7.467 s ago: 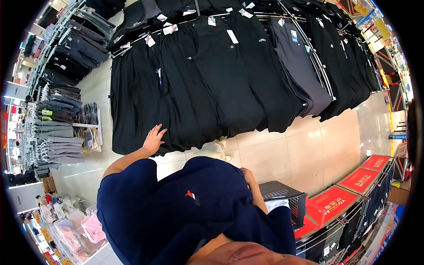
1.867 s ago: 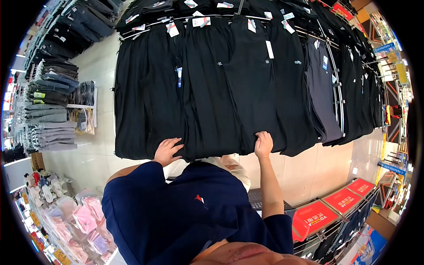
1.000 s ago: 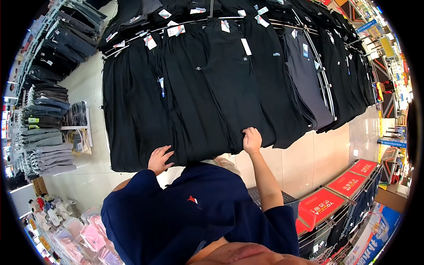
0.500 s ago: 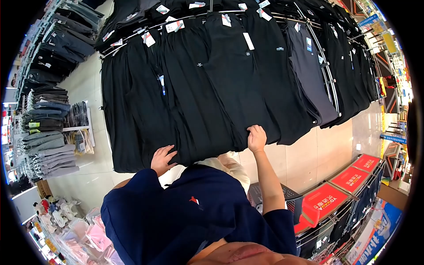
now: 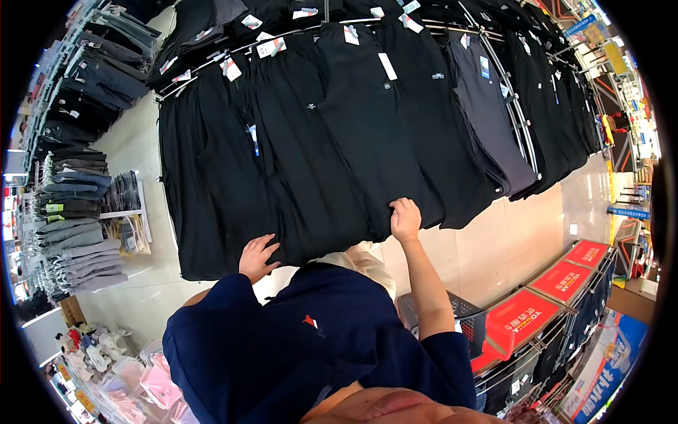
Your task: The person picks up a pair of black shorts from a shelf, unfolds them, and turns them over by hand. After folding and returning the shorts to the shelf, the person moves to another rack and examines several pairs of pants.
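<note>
A row of black trousers (image 5: 311, 162) hangs in front of me, laid out from the rack rail with the legs toward my body. My left hand (image 5: 258, 256) rests at the lower edge of these trousers, its fingers stretched apart against the fabric. Further right, my right hand (image 5: 405, 219) has its fingers curled on the lower part of a black pair; the fingertips partly sink into the dark cloth. White price tags (image 5: 272, 47) hang near the waistbands. A dark grey pair (image 5: 487, 113) hangs to the right of the black ones.
Folded trousers (image 5: 78, 233) fill shelves on the left. Behind my right arm is a grey plastic basket (image 5: 445, 318). Red signs (image 5: 522, 318) top a low rack at the right. Pale clothing (image 5: 134, 381) lies at lower left, and tiled floor (image 5: 487, 247) shows between racks.
The view has shifted slightly, so the trousers and rack appear a little further left. Both hands stay at about the same places on the fabric.
</note>
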### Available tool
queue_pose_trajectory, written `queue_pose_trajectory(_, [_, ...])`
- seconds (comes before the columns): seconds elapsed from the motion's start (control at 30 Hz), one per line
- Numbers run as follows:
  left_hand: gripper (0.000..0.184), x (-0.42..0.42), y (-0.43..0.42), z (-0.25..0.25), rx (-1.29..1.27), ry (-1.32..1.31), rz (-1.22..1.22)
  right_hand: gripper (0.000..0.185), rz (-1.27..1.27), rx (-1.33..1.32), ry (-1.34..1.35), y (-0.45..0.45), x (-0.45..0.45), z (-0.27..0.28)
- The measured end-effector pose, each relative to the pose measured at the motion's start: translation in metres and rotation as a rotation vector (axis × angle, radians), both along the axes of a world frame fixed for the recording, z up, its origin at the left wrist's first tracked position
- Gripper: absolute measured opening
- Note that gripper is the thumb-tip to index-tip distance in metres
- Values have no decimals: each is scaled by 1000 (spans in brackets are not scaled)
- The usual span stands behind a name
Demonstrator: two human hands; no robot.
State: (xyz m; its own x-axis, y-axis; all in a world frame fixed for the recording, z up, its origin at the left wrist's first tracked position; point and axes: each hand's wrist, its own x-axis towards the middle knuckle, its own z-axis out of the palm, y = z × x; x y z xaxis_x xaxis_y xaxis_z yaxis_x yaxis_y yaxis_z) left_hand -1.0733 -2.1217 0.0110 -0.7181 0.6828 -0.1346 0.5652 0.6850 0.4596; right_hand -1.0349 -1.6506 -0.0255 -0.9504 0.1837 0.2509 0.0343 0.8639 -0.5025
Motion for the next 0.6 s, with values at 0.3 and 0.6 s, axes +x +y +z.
queue_pose_trajectory(0.3, [55, 2, 2, 1, -18, 27, 19, 17, 13, -17, -1, 1, -1, 2])
queue_pose_trajectory(0.6, [56, 0, 2, 3, -27, 6, -13, 16, -4, -1, 13, 2, 0, -2])
